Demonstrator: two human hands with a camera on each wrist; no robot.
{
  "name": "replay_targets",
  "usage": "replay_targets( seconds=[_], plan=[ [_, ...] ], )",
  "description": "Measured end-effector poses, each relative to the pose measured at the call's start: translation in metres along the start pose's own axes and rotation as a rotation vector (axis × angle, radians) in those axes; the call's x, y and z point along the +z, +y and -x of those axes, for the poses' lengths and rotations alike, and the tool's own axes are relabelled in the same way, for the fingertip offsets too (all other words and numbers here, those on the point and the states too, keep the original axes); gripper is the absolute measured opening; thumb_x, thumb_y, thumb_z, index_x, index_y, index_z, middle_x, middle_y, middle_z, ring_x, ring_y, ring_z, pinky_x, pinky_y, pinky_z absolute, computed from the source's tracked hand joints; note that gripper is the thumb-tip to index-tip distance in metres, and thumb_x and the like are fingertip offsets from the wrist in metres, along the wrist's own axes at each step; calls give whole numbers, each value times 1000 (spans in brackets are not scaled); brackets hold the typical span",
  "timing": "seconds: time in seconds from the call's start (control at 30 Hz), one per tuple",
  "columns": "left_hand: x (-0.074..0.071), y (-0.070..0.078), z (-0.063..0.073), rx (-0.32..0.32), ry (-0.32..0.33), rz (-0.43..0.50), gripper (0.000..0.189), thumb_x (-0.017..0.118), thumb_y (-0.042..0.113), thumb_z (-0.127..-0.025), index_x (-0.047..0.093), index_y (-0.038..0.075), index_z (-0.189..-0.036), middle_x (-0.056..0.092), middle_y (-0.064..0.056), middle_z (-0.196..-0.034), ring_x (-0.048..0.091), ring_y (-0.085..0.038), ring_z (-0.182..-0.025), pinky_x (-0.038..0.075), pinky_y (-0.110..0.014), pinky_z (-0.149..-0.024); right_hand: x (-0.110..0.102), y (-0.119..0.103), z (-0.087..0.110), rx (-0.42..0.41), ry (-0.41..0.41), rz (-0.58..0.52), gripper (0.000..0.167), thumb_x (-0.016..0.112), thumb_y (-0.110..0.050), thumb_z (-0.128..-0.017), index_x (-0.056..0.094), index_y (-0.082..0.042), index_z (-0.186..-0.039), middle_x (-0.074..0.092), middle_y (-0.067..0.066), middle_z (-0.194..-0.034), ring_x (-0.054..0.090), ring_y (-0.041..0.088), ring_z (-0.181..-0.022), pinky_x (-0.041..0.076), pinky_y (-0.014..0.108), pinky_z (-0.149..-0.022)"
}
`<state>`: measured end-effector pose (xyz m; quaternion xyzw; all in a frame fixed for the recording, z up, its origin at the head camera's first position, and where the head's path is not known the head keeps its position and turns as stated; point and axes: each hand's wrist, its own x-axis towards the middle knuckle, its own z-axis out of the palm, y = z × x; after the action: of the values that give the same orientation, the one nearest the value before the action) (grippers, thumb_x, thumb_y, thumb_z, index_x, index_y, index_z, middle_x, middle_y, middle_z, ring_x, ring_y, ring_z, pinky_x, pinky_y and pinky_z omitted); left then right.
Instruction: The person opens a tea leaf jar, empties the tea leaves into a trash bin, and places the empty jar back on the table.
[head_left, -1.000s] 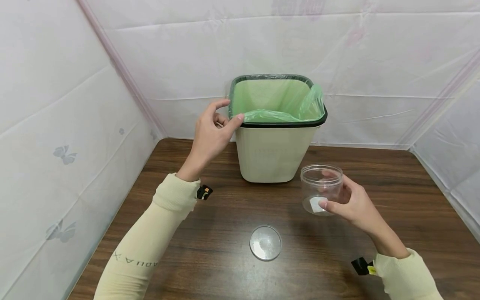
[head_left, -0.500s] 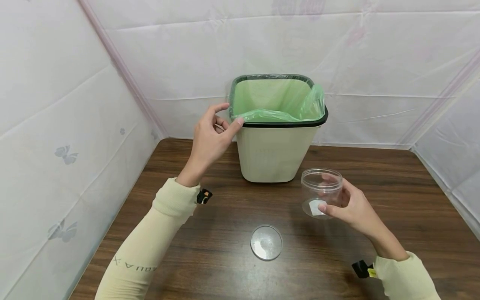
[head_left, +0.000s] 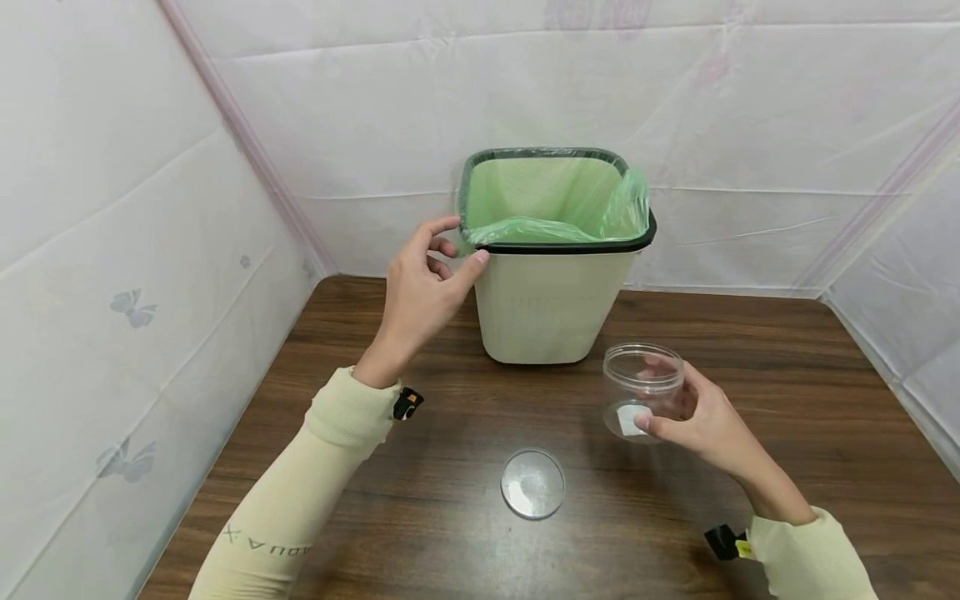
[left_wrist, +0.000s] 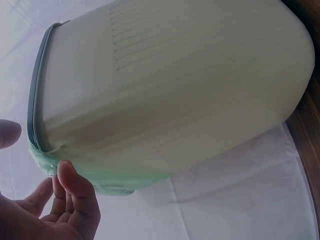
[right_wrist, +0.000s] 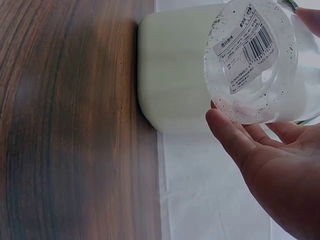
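A cream trash can (head_left: 555,308) with a dark rim stands at the back of the table, lined with a thin green trash bag (head_left: 536,229). My left hand (head_left: 420,287) is at its front left rim corner, fingers bent beside the overhanging bag. In the left wrist view the thumb (left_wrist: 9,134) stands apart from the other fingers. My right hand (head_left: 708,421) grips a clear plastic jar (head_left: 637,396) upright above the table. No lid sits on this jar. A white barcode label (right_wrist: 250,52) shows on its base in the right wrist view.
A clear round lid (head_left: 532,483) lies on the dark wooden table (head_left: 420,533), between my forearms. Pale patterned sheeting (head_left: 750,167) hangs behind the trash can and along both sides of the table.
The left thumb and fingers have slid slightly down at the rim corner, and the bag edge there now shows past the fingertips. The right hand has lowered the jar a little.
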<state>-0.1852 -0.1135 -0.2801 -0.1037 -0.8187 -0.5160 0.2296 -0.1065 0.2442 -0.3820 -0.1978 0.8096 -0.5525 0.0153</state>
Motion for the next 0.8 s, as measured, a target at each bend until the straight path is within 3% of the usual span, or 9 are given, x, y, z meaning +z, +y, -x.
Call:
replay_targets(
  seconds=[0.33,0.57,0.8],
  plan=[
    [-1,-3,9,115,46,-83,53,76,36,-87,62,14,-133,58,-6,-107,57,-14,-72,49,-33,-69,3,6,3,43,-5,11,73,80,-1,-83,43,-2,-146,57,13,-126,68,11,-102,58,29,-72],
    [0,-3,13,148,62,-114,53,76,35,-86,62,13,-132,57,-7,-107,56,-14,-73,47,-34,-73,5,10,5,59,-9,12,73,81,-3,-83,43,-3,-145,55,17,-127,68,13,-101,59,31,-71],
    [2,-1,17,148,58,-117,54,75,36,-86,62,12,-133,53,-5,-100,55,-16,-73,44,-34,-73,7,17,7,76,-8,83,76,84,-8,-81,43,-4,-145,58,15,-127,67,13,-102,56,26,-81]
  ],
)
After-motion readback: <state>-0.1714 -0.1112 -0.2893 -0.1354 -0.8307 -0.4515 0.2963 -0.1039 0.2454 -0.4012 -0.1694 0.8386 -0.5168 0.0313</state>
